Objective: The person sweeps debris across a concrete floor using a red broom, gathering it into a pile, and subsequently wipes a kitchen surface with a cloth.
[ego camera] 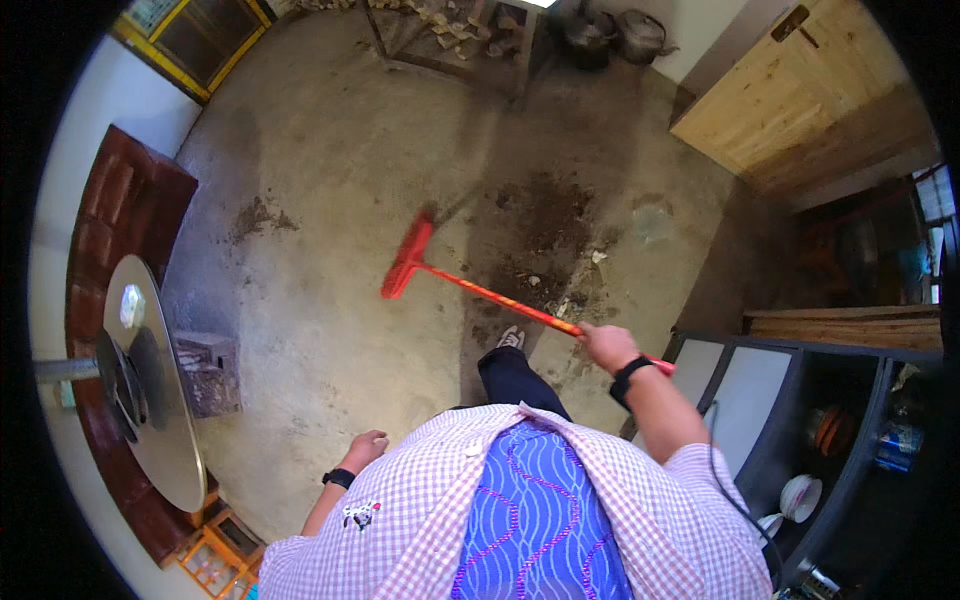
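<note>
My right hand (609, 347) grips the red and yellow handle of a push broom (495, 298) near its upper end. Its red head (409, 259) is over the concrete floor (337, 337), ahead and to the left of my foot; the bristles look blurred. Dark dirt (547, 225) with small pale scraps lies on the floor to the right of the broom head. A smaller dirt patch (259, 219) shows farther left. My left hand (366, 448) hangs low beside my checked shirt, apart from the broom, with nothing visible in it. Its fingers are partly hidden.
On the left are a brown sofa (112, 210) and a round table (169, 420). A dark cabinet (799, 405) with bowls stands at my right. Far right is a wooden door (810, 97). Blackened pots (589, 34) and a metal-framed stand (450, 69) are at the back.
</note>
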The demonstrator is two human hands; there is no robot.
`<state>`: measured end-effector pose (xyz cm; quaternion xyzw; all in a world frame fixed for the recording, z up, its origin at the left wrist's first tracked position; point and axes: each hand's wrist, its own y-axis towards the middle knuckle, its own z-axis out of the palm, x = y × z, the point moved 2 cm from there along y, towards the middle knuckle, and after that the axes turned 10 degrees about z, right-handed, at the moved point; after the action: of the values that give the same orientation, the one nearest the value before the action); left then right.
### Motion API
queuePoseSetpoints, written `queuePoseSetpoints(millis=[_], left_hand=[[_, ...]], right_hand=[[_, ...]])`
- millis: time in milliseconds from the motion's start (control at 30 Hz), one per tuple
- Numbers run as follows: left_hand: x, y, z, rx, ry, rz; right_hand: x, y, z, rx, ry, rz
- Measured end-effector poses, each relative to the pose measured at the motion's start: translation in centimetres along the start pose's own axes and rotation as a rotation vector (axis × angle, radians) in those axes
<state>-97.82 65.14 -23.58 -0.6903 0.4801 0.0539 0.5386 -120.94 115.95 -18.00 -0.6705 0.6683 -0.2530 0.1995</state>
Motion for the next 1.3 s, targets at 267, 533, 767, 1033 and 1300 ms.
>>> queuePoseSetpoints(millis=[267, 533, 767, 1033, 1300], left_hand=[[-10.8, 4.6, -1.8, 0.072, -0.084, -0.117], [-10.9, 8.4, -4.9, 0.113, -0.021, -0.148], [-11.1, 15.4, -11.3, 0.2, 0.077, -0.063], [-14.0, 24.5, -25.0, 0.13, -0.01, -0.166], [-17.8, 29.7, -31.0, 0.185, 0.015, -0.177]], right_hand=[[-19.0, -11.9, -9.8, 0.146, 0.036, 0.413], [-14.3, -14.2, -17.5, 0.053, 0.017, 0.436], [-0.8, 5.4, -13.6, -0.021, 0.089, 0.227], [-2.3, 3.8, -14.9, 0.239, 0.193, 0.548], [-0.9, -4.7, -25.2, 0.042, 0.012, 0.666]])
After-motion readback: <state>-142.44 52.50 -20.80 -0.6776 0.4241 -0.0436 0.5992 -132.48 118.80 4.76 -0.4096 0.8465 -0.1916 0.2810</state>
